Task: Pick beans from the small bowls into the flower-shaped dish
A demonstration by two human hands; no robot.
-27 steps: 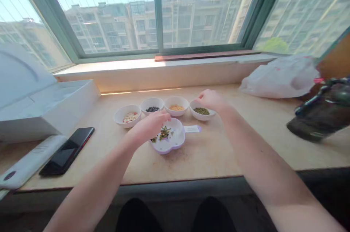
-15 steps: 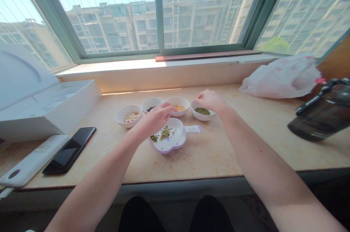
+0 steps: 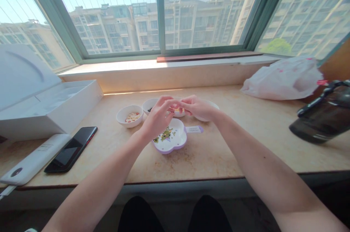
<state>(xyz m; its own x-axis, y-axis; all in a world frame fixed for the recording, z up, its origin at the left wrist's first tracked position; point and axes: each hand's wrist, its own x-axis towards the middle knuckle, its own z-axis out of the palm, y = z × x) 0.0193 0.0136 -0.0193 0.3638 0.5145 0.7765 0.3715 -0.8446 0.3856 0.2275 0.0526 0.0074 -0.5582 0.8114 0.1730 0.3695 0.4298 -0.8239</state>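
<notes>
Head view: left hand (image 3: 158, 118) and right hand (image 3: 198, 108) half-curled, fingertips meeting, any hold unclear, just beyond lilac-rimmed white dish (image 3: 171, 149) on marble bench (image 3: 218, 151)

Left hand: (image 3: 157, 119) raised over the middle of the counter (image 3: 207, 151), fingers curled inward and pointing toward the right hand, back of the hand turned up.
Right hand: (image 3: 198, 108) level with the left, fingers reaching back toward it, knuckles uppermost.
Fingertips: (image 3: 175, 103) the two sets meet at the centre, touching or just apart; I can't tell which from here, nor whether anything is pinched there.
Left wrist: (image 3: 139, 135) bent slightly, clear of the counter.
Right wrist: (image 3: 218, 115) nearly straight.
Forearms: bare, the left (image 3: 95, 184) and right (image 3: 259, 159) coming in from the lower corners, crossing above the counter's front edge (image 3: 186, 181) and angling together.
</notes>
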